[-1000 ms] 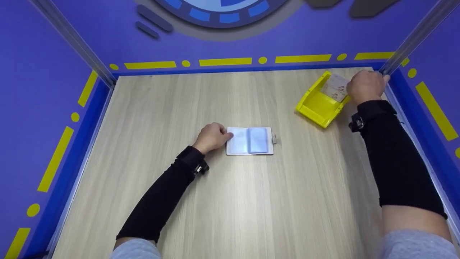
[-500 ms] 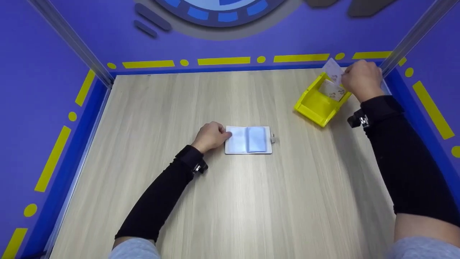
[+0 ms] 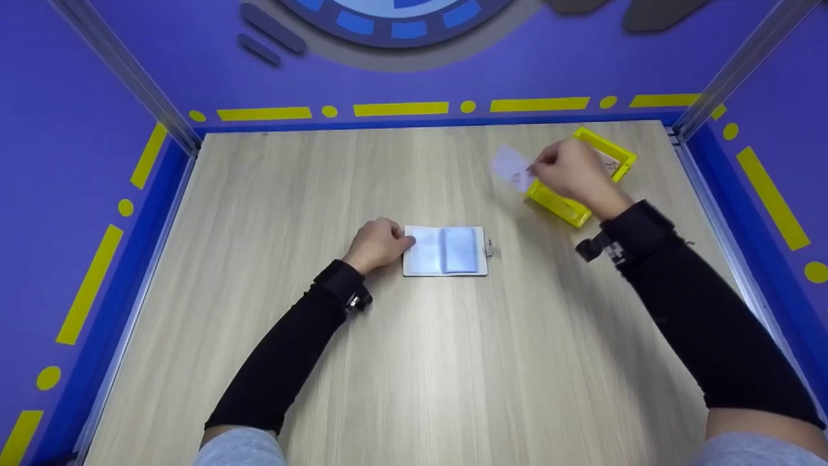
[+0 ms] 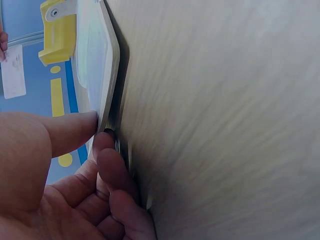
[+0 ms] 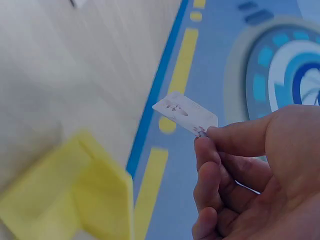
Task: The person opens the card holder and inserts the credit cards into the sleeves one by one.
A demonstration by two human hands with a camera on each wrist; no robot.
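No text, label, brand or number can be read; the white card (image 5: 185,113) bears small brownish printed marks, too small and blurred to make out.

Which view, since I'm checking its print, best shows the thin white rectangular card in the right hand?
The right wrist view: there the card, pinched by the right hand, shows its print clearest. The head view shows it small and blurred; the left wrist view, small at the left edge, print faint.
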